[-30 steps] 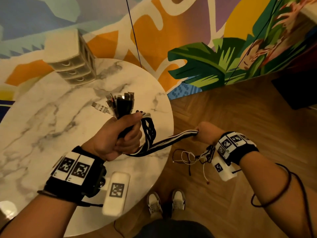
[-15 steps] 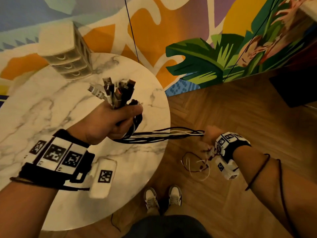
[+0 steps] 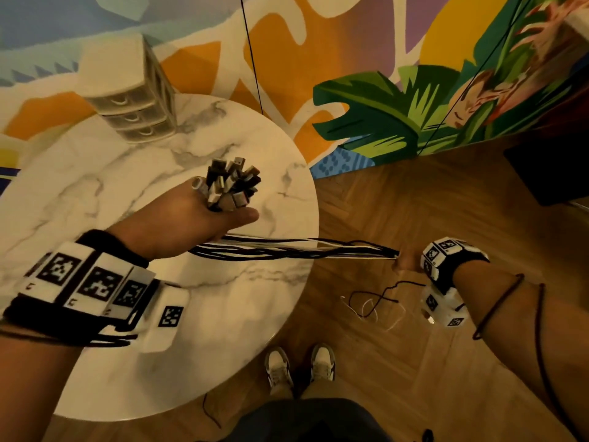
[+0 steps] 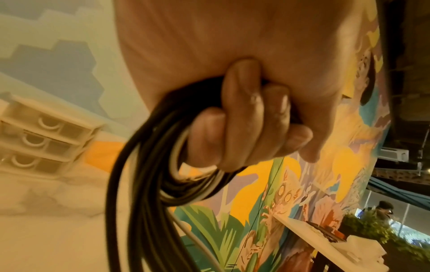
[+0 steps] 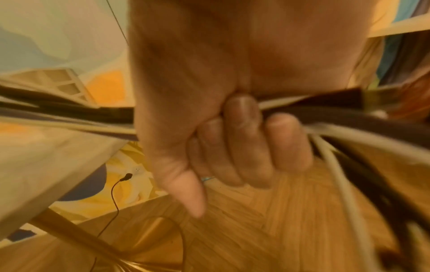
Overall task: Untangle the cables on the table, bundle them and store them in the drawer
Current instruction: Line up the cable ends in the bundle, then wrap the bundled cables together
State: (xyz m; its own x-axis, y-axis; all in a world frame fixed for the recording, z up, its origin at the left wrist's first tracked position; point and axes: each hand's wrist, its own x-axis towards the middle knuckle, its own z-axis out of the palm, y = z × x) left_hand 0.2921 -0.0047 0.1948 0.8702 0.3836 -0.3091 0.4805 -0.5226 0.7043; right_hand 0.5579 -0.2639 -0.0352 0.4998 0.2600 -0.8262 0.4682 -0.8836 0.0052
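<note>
Over the table edge: a bundle of black and white cables [image 3: 287, 250] is stretched taut between both hands, running from above the marble table [image 3: 95, 193] out over the wooden floor [image 3: 398, 362].
Cable look: thin round cords, mostly black with a few white, lying side by side in a flat band; none rests on the tabletop.
Connector ends [image 3: 232, 185]: a tight cluster of metal and dark plugs stands up out of the left fist.
Left hand [image 3: 194, 221]: clenched round the cables just below the plugs; the left wrist view shows the fingers [image 4: 242, 117] curled over the cords, which bend in a loop beneath them.
Right hand [image 3: 406, 261]: closed in a fist on the far part of the cables, fingers [image 5: 242, 139] wrapped over them.
Loose tails [image 3: 373, 301]: thin black and white cord ends hang in curls below the right hand.
Drawer unit [image 3: 127, 90]: 3 stacked white drawers at the far side of the table, all closed.
</note>
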